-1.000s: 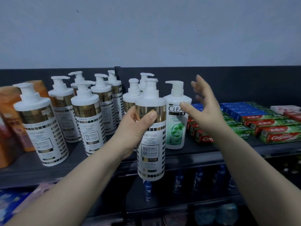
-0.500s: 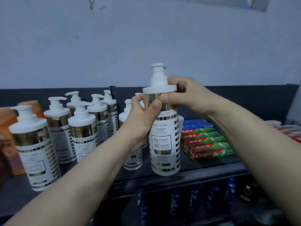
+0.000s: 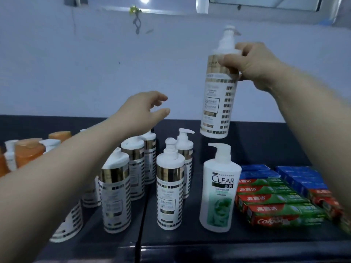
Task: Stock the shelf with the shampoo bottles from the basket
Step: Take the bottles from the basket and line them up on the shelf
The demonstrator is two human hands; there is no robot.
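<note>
A: Obs. 1 – a white pump bottle with gold bands (image 3: pixel 218 95) is being held in the air by the right hand (image 3: pixel 252 63), the fingers being wrapped around its gold collar just under the pump. The bottle is being kept nearly upright, slightly tilted, well above the dark shelf (image 3: pixel 190 242) and directly over the CLEAR shampoo bottle (image 3: pixel 219 188).

B: And the left hand (image 3: pixel 144 112)?

A: Nothing is being gripped by it. It is being held out over the rows of matching gold-banded pump bottles (image 3: pixel 170 188), fingers loosely spread and apart from the raised bottle.

B: Neighbouring stock?

A: Colgate toothpaste boxes (image 3: pixel 275 207) are being kept just right of the CLEAR bottle, blue boxes (image 3: pixel 302 177) behind them. Orange bottles (image 3: pixel 29 150) are being partly hidden at far left by the left forearm. The basket is not being shown.
</note>
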